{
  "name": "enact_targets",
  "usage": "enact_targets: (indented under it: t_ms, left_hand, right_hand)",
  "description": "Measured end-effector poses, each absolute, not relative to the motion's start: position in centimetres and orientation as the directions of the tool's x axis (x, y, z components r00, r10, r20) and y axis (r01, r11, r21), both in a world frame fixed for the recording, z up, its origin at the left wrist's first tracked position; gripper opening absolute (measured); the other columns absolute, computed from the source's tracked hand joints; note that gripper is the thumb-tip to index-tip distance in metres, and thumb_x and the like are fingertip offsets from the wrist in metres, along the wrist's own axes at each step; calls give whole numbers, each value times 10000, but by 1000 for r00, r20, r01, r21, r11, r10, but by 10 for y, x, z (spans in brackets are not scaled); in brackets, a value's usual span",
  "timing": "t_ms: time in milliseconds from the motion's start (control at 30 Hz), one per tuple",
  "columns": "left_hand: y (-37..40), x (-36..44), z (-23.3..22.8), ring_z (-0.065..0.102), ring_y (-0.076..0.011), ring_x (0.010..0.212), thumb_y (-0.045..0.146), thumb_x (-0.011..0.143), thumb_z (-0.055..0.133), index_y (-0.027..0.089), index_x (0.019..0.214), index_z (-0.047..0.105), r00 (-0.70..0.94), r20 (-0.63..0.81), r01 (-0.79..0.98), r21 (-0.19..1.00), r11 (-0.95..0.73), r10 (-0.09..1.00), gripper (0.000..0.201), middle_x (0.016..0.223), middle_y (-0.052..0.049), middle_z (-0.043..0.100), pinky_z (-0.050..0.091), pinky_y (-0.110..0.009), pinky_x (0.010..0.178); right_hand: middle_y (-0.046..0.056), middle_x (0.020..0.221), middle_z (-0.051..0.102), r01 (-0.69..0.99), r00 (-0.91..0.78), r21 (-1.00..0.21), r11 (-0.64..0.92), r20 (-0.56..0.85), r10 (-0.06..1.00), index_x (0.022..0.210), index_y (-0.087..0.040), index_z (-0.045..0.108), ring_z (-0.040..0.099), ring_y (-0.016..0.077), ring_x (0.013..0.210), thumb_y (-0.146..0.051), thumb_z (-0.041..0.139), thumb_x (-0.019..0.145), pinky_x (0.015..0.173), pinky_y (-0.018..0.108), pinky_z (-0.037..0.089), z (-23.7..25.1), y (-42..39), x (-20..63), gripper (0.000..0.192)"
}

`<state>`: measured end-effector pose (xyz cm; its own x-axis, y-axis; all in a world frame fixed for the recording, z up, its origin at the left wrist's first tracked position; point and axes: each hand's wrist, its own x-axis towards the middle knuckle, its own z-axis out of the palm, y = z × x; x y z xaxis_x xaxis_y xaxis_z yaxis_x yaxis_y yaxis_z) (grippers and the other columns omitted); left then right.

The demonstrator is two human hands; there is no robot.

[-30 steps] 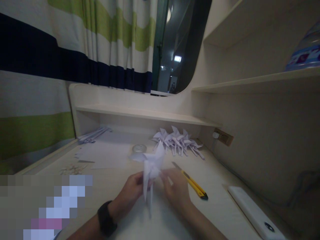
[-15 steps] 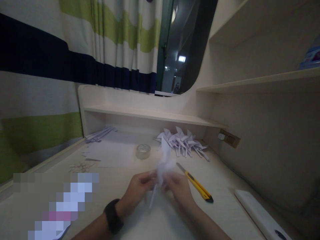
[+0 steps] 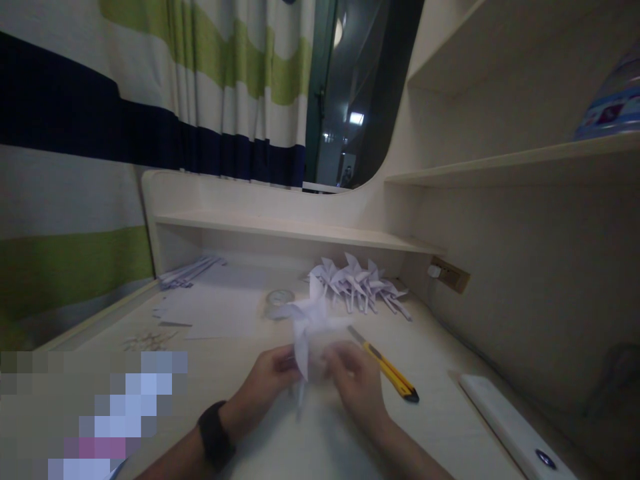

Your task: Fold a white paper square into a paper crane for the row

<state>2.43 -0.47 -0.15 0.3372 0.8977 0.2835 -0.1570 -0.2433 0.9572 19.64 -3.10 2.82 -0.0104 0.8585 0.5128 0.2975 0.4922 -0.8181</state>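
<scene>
My left hand (image 3: 273, 373), a dark watch on its wrist, is closed around the stick of a white paper pinwheel (image 3: 307, 320). The pinwheel's blades spread above the fingers, and its thin stick points down below them. Just right of the blades is my right hand (image 3: 354, 370), its fingers curled toward the pinwheel. Blur smears its fingertips, so whether they touch the paper or hold anything is unclear. A yellow utility knife (image 3: 393, 373) lies beside the right hand with its blade out. Behind the pinwheel stands a roll of clear tape (image 3: 279, 300), partly covered by a blade.
Several paper pinwheels (image 3: 357, 283) are heaped at the back. White sheets (image 3: 225, 303) and rolled paper sticks (image 3: 193, 272) lie at the back left, with small thin pieces (image 3: 150, 340) in front. A long white case (image 3: 510, 420) rests at right. A shelf (image 3: 290, 230) overhangs the back.
The pinwheel has turned so its blades face me more openly. My right hand has drawn away to the right from it, while my left hand keeps its hold. The view has shifted slightly.
</scene>
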Motion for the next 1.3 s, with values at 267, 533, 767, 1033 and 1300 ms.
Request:
enact_targets:
  t_ms: [267,533,767,1033,1300]
  left_hand:
    - [1,19,-11,642,-223,732,317,685,764,140,892,762,269,198,-163,974,-159,943,272,783,-90,736,480,-313,752]
    - [-7,22,-1,660,-254,843,392,709,746,170,1022,738,335,161,-238,968,-82,928,384,995,-128,725,478,-347,831]
    - [-1,19,-11,657,-249,871,372,733,728,176,1062,720,348,164,-176,978,-107,923,383,1002,-124,726,482,-321,806]
    - [4,21,-21,633,-211,735,365,724,722,186,925,762,422,175,2,981,-194,890,272,873,-86,742,460,-262,658]
    - [-4,21,-10,573,-158,599,357,712,718,167,881,762,454,133,46,984,-173,881,258,798,-72,735,384,-211,519]
  right_hand:
    - [73,845,663,711,-27,-495,500,691,722,1126,-135,612,597,156,599,-271,474,880,619,278,471,15,-15,204,313]
    - [36,702,690,589,-282,-550,592,546,789,1272,-142,543,649,170,617,-249,442,903,597,246,470,17,-30,194,397]
    - [96,874,705,665,-35,-445,600,783,620,1059,-159,666,655,193,776,-275,426,932,715,290,488,32,-23,212,295]
    - [91,1079,670,627,-194,-459,629,691,697,1184,-211,609,579,242,1047,-309,645,799,894,411,459,74,10,251,399]
    - [62,840,723,580,-319,-644,499,384,867,1037,-144,698,665,205,760,-332,714,716,682,290,500,87,29,260,372]
